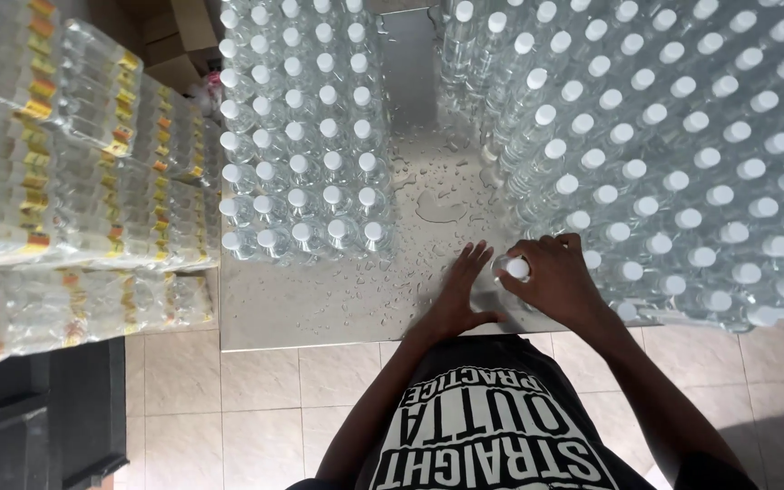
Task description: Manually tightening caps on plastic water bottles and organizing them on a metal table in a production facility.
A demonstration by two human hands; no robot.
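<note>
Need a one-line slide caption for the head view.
Right hand grips a white-capped clear bottle, left hand flat on the wet metal table.

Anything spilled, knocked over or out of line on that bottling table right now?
Yes: water droplets and a small puddle lie on the bare metal table between the two bottle blocks. No bottle is tipped. The right hand grips one capped bottle; the left hand rests flat beside it.

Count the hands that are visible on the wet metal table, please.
2. The left hand lies flat on the table; the right hand grips a white-capped bottle beside it. No other hands are visible.
</note>
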